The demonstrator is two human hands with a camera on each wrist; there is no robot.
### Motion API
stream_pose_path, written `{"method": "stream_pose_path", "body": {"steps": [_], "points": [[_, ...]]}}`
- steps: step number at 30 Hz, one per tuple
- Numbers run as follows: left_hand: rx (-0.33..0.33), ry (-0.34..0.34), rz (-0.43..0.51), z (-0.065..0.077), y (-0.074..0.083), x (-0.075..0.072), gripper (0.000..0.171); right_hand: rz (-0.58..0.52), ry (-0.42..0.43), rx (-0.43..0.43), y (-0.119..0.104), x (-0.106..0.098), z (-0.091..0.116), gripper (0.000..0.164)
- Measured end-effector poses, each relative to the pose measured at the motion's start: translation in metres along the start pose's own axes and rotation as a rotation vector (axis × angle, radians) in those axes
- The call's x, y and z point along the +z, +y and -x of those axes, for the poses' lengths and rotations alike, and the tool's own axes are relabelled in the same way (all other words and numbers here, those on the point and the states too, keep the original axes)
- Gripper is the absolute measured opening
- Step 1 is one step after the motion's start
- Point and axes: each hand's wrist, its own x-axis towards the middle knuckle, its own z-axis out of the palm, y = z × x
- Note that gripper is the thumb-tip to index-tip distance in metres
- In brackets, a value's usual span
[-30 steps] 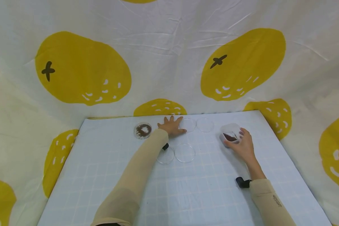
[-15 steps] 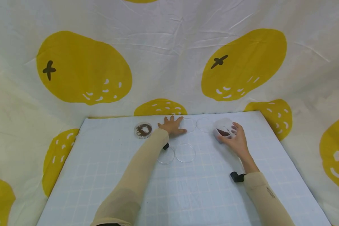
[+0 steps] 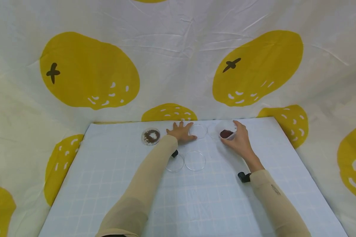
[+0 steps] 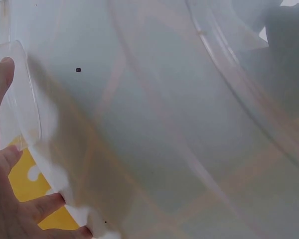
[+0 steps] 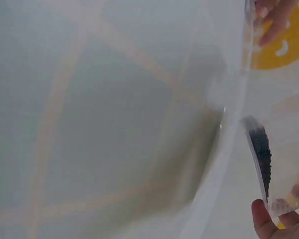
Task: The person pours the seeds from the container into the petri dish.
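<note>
My right hand grips a clear plastic tub by its side, thumb in front and fingers behind. Dark reddish-brown granules have gathered along the tub's lower side, and the tub tilts to the left. It overlaps the rightmost clear dish of the back row in the head view. My left hand lies with fingers spread at the back of the table, its thumb and fingers at the edge of another round clear dish. The left wrist view shows the thumb against a clear rim.
Left of my left hand stands a dish holding brown granules around a pale patch. Two more clear dishes, a right one and a left one, lie nearer, the left partly under my forearm. A fruit-print curtain hangs behind the table.
My right hand has carried the tub leftward, from the right of the back row to over its rightmost dish, and the tub now tilts more. My left hand has stayed put.
</note>
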Motion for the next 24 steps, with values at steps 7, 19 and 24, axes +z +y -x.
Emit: {"method": "stream_pose_path", "body": {"steps": [7, 19, 24], "points": [[-0.005, 0.000, 0.006, -0.001, 0.000, 0.001, 0.086, 0.119, -0.082, -0.016, -0.018, 0.000, -0.011, 0.098], [-0.008, -0.004, 0.014, -0.001, 0.000, 0.000, 0.085, 0.342, -0.174, -0.098, -0.031, 0.014, -0.033, 0.093], [-0.018, 0.002, 0.026, 0.005, 0.004, -0.004, 0.083, 0.393, -0.200, -0.141, -0.036, 0.018, -0.041, 0.092]]}}
